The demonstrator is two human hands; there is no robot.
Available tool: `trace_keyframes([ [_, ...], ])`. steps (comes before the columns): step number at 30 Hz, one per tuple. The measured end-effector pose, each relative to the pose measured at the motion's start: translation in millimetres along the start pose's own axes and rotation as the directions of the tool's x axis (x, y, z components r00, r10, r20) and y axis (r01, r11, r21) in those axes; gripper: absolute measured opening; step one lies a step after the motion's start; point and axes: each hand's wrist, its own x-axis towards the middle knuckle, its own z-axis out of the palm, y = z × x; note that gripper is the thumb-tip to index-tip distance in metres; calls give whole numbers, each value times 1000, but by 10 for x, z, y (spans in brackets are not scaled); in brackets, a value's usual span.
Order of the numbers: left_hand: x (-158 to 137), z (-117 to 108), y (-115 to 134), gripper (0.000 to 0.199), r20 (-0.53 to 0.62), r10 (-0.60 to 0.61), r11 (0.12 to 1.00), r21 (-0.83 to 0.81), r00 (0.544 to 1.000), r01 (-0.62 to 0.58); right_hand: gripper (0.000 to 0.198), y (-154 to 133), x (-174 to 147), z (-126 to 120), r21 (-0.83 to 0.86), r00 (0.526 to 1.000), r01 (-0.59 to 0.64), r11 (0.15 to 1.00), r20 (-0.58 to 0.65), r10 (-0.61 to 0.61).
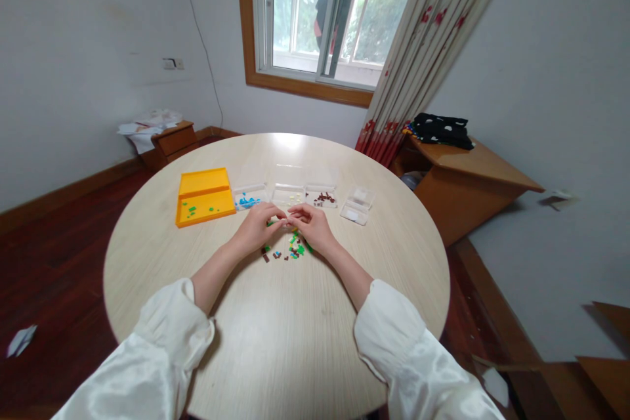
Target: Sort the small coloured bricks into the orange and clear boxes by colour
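1. Small loose bricks (pixel 300 251) in green, brown, blue and yellow lie scattered on the table (pixel 275 341), just under the two hands and on the near side of them.
2. The left hand (pixel 256 226) has its fingers curled, thumb and fingertips close together above the bricks; whether it grips a piece I cannot tell.
3. The right hand (pixel 311 224) mirrors it, fingertips nearly meeting the left's — anything pinched there is too small to make out.
4. Just beyond the hands, three clear trays stand in a row, with blue pieces (pixel 247 202), pale yellow pieces (pixel 294 198) and brown pieces (pixel 325 197).
5. At the left end sits an open yellow case (pixel 204 180) with a few green pieces (pixel 191 210); at the right, a clear box (pixel 354 212).
6. Farther off — a window (pixel 295 13) and a curtain (pixel 418 39).
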Motion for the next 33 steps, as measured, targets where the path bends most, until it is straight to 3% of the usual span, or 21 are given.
trace_keyframes([
  [9,-1,6,-7,12,-20,-6,1000,7,1000,6,20,-16,-13,16,36,1000,-24,999,19,24],
  [22,9,40,-11,15,-28,-96,994,-64,995,94,15,-39,-44,-13,-242,987,160,957,36,-156],
  [29,7,45,-14,21,-3,-92,995,-49,996,92,14,-93,-51,-15,-312,986,168,935,45,-162],
  [33,6,42,-1,22,-10,-97,995,-30,995,96,13,-81,-44,-9,-251,994,112,962,21,-110],
])
